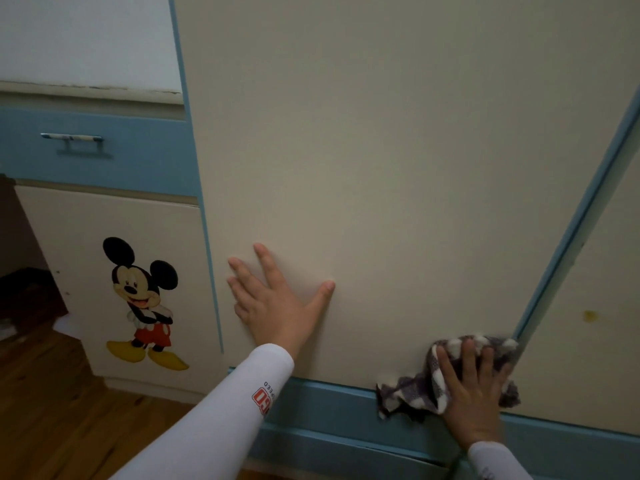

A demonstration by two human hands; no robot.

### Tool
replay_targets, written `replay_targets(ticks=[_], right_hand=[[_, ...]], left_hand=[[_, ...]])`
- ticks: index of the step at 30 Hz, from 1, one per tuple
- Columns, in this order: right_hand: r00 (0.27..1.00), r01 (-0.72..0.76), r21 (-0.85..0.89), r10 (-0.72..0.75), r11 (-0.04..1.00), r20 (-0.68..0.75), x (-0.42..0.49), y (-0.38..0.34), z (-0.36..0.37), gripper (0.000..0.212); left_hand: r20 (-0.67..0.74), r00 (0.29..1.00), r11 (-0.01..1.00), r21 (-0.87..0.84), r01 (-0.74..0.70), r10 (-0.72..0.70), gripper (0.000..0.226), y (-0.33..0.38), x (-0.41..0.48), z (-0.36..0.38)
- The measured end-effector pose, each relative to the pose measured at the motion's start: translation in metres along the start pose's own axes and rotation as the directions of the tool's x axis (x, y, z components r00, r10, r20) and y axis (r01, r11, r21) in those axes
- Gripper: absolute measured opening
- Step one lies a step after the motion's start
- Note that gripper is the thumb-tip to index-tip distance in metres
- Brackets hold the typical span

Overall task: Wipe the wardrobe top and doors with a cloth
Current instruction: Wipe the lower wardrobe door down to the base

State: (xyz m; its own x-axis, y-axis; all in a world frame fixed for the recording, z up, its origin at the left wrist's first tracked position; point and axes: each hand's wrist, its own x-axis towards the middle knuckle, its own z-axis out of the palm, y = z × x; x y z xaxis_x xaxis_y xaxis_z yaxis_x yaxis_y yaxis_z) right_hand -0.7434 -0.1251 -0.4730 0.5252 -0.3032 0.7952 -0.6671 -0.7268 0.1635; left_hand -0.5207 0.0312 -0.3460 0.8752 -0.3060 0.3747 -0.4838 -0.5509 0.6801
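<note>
A large cream wardrobe door (381,168) with blue trim fills most of the view. My left hand (273,306) lies flat on its lower part, fingers spread, holding nothing. My right hand (474,396) presses a purple-and-white checked cloth (415,393) against the door's bottom right corner, just above the blue base strip (332,403). A second cream door (595,323) to the right carries a small yellowish stain (589,316). Both arms wear white sleeves.
To the left stands a lower cabinet with a blue drawer and metal handle (72,138), and a cream door bearing a cartoon mouse sticker (143,299). Wooden floor (52,410) lies at the bottom left. A dark opening sits at the far left.
</note>
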Motion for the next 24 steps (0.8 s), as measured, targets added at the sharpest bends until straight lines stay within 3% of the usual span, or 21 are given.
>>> replay_targets(ticks=[2, 6, 10, 14, 19, 24], right_hand=[[1.000, 0.012, -0.019, -0.011, 1.000, 0.016, -0.011, -0.002, 0.007, 0.114], [0.999, -0.023, 0.019, 0.022, 1.000, 0.033, -0.009, -0.006, 0.004, 0.091], [0.993, -0.050, 0.040, 0.045, 0.998, 0.113, -0.008, -0.017, 0.006, 0.089], [0.988, 0.022, 0.048, -0.029, 0.999, 0.150, 0.004, -0.037, 0.011, 0.088], [0.981, 0.131, 0.054, -0.137, 0.990, 0.137, 0.018, -0.075, 0.022, 0.084], [0.969, 0.206, 0.080, -0.215, 0.975, 0.121, 0.031, -0.118, 0.031, 0.084]], left_hand=[[-0.002, 1.000, 1.000, 0.014, -0.005, 0.005, 0.120, 0.000, 0.000, -0.001], [-0.005, 1.000, 1.000, -0.003, -0.021, 0.021, 0.118, -0.001, 0.000, -0.004], [0.008, 0.998, 0.998, -0.036, -0.057, 0.058, 0.113, -0.005, -0.003, -0.009], [0.009, 0.995, 0.993, -0.070, -0.096, 0.097, 0.104, -0.008, -0.004, -0.016], [-0.056, 0.990, 0.950, -0.277, -0.141, 0.130, 0.079, -0.028, -0.001, -0.027], [-0.070, 0.986, 0.922, -0.350, -0.169, 0.154, 0.055, -0.049, 0.007, -0.038]])
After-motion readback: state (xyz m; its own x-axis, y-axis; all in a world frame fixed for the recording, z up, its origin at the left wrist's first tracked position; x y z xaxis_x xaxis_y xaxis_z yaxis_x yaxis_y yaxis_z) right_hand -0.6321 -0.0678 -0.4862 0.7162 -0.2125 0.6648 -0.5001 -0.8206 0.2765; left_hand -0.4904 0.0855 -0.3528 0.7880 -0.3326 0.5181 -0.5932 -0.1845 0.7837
